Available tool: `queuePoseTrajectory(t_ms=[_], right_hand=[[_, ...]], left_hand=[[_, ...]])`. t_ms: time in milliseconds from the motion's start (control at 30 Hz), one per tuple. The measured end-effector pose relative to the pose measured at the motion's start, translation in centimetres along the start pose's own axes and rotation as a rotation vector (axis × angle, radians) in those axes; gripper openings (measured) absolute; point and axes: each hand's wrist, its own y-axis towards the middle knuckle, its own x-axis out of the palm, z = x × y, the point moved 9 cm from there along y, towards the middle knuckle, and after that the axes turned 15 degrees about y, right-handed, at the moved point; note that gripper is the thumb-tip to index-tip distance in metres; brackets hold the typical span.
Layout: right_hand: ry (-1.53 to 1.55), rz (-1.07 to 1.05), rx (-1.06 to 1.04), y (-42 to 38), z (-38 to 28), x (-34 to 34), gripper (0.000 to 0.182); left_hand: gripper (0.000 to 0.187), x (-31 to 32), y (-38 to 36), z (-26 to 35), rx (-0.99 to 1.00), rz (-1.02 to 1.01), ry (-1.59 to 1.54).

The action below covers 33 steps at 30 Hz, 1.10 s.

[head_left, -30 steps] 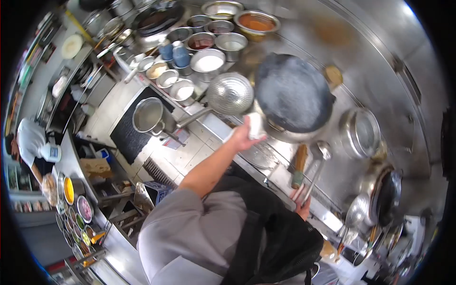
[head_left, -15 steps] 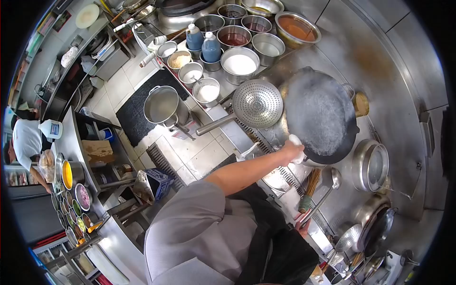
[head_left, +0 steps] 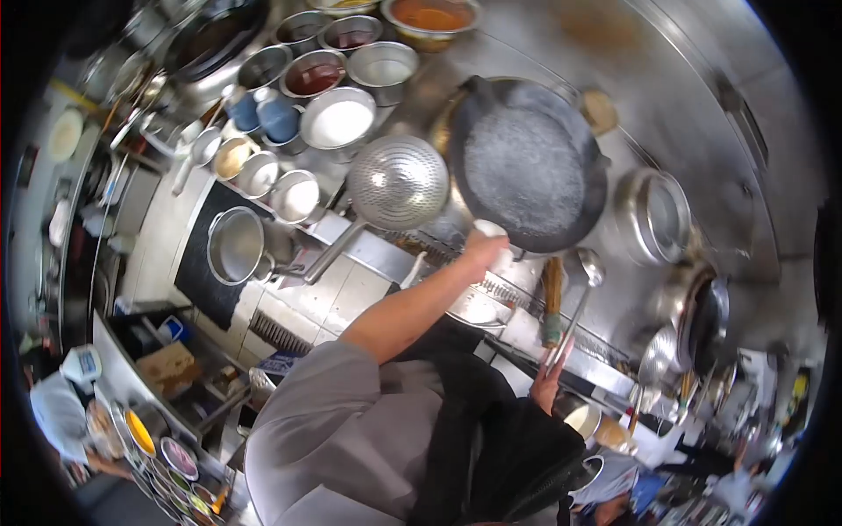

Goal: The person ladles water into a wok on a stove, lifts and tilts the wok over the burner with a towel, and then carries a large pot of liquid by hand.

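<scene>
My left hand (head_left: 481,254) is wrapped round a white cloth (head_left: 489,230) at the near edge of a black wok (head_left: 526,171). Pale, bubbling liquid fills much of the wok. My right hand (head_left: 547,382) grips the handle of a metal ladle (head_left: 591,268), whose bowl is to the right of the wok. A bamboo brush (head_left: 552,298) with a green binding lies left of the ladle. Beside the wok on the left is a perforated strainer (head_left: 397,182), its handle pointing toward the floor.
Metal bowls of white seasoning (head_left: 338,118) and dark sauces stand upper left. A large pot (head_left: 237,245) is left, above a black mat. A lidded pot (head_left: 653,217) sits right of the wok. One person (head_left: 60,416) is at the lower left; others are at the lower right.
The camera view has swung, so the wok, bowls and strainer appear farther left and higher. More people show at the lower right. Both hands keep their holds.
</scene>
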Motion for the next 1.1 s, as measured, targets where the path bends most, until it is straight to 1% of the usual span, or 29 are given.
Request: queuePoseTrajectory(t_ms=[67, 100, 167, 200, 267, 300, 333, 367, 500, 600, 633, 733, 767, 867, 900, 933, 967, 1000, 1067, 1100], right_hand=[[-0.093, -0.013, 0.192, -0.2, 1.7, 0.1, 0.071], [-0.143, -0.027, 0.287, -0.5, 2.5, 0.1, 0.073], [-0.073, -0.051, 0.46, -0.2, 1.6, 0.2, 0.075], [-0.119, -0.047, 0.497, -0.2, 1.6, 0.1, 0.074], [-0.222, -0.018, 0.444, -0.6, 3.1, -0.2, 0.071], [-0.282, 0.008, 0.351, -0.5, 5.1, -0.3, 0.069], [-0.344, 0.032, 0.258, -0.5, 4.9, -0.4, 0.068], [-0.351, 0.039, 0.321, -0.8, 6.1, -0.5, 0.069], [-0.378, 0.059, 0.3, -0.7, 4.5, -0.9, 0.071], [-0.144, 0.049, 0.346, -0.7, 3.6, -1.2, 0.069], [0.066, 0.08, 0.417, -0.9, 2.7, -1.4, 0.066], [0.257, 0.114, 0.4, -0.4, -0.5, -2.6, 0.065], [0.314, 0.143, 0.433, -0.3, -1.8, -3.2, 0.062], [0.179, 0.196, 0.366, 0.5, -3.9, -4.2, 0.061], [0.114, 0.231, 0.29, 1.3, -5.8, -4.8, 0.06], [0.063, 0.305, 0.074, 2.5, -6.6, -5.1, 0.059], [0.065, 0.31, 0.12, 3.0, -6.4, -5.5, 0.059], [0.066, 0.318, 0.167, 4.1, -8.9, -5.8, 0.058], [0.124, 0.363, 0.078, 6.8, -11.9, -6.2, 0.059], [0.165, 0.357, 0.064, 8.1, -12.6, -6.2, 0.06]], left_hand=[[0.029, 0.5, -0.3, 0.5, 0.031, -0.048, -0.029], [0.033, 0.5, 0.2, 0.3, 0.051, -0.041, -0.004], [0.034, 0.6, 0.6, -0.1, 0.061, -0.067, -0.005], [0.035, 0.6, 0.4, 0.1, 0.065, -0.078, -0.003], [0.034, 0.6, 0.0, 0.4, 0.064, -0.069, -0.011], [0.033, 0.7, 0.0, 0.3, 0.064, -0.082, -0.039], [0.032, 0.8, 0.0, 0.4, 0.064, -0.092, -0.069], [0.029, 0.8, -0.1, 0.4, 0.058, -0.109, -0.053], [0.024, 1.2, 0.2, -0.2, 0.013, -0.188, -0.066], [0.024, 1.7, -1.1, 0.7, -0.071, -0.237, -0.123], [0.024, 1.8, -1.3, 1.0, -0.09, -0.273, -0.135], [0.022, 2.4, -1.7, 1.3, -0.154, -0.308, -0.211], [0.022, 2.2, -1.3, 1.1, -0.146, -0.281, -0.177], [0.024, 1.2, 0.0, 0.2, -0.111, -0.202, -0.088], [0.026, 1.1, 0.0, 0.3, -0.098, -0.181, -0.066], [0.027, 1.0, 0.0, 0.4, -0.085, -0.159, -0.044], [0.028, 0.7, 0.0, 0.7, -0.041, -0.102, -0.025], [0.028, 0.6, -0.1, 0.5, -0.056, -0.091, -0.037], [0.027, 0.7, -0.2, 0.4, -0.08, -0.073, -0.064], [0.027, 0.6, -0.5, 0.9, -0.06, -0.05, -0.048]])
